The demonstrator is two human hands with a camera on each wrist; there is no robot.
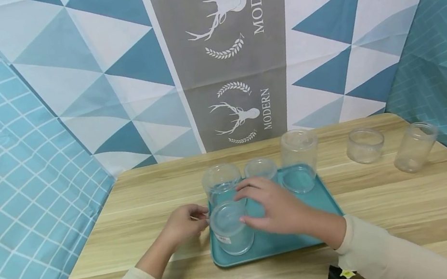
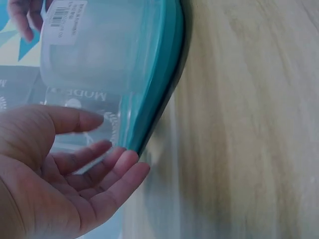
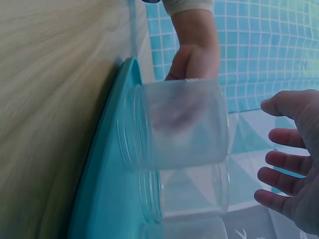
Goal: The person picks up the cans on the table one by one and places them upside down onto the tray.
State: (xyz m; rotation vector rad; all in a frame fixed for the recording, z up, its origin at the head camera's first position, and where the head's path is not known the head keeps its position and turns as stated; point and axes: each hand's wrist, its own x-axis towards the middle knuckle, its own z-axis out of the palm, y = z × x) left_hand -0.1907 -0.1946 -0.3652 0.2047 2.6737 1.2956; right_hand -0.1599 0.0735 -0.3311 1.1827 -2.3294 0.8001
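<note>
A clear plastic jar (image 1: 232,230) with a white label stands at the front left of the teal tray (image 1: 275,247). In the right wrist view that jar (image 3: 184,124) has its ridged end down on the tray. My left hand (image 1: 188,223) is beside the tray's left edge, fingers loosely bent, holding nothing. In the left wrist view the left hand (image 2: 84,174) has thumb and fingers apart, fingertips right by the tray's rim. My right hand (image 1: 271,205) hovers at the jar's upper right; its fingers (image 3: 284,167) are spread and apart from the jar.
Behind the labelled jar, a wide jar (image 1: 221,179), a smaller jar (image 1: 260,168) and a tall jar (image 1: 300,156) stand along the tray's back. To the right, on the wooden table (image 1: 392,210), are a short round container (image 1: 365,146) and a leaning-looking jar (image 1: 415,148). Patterned cloth hangs behind.
</note>
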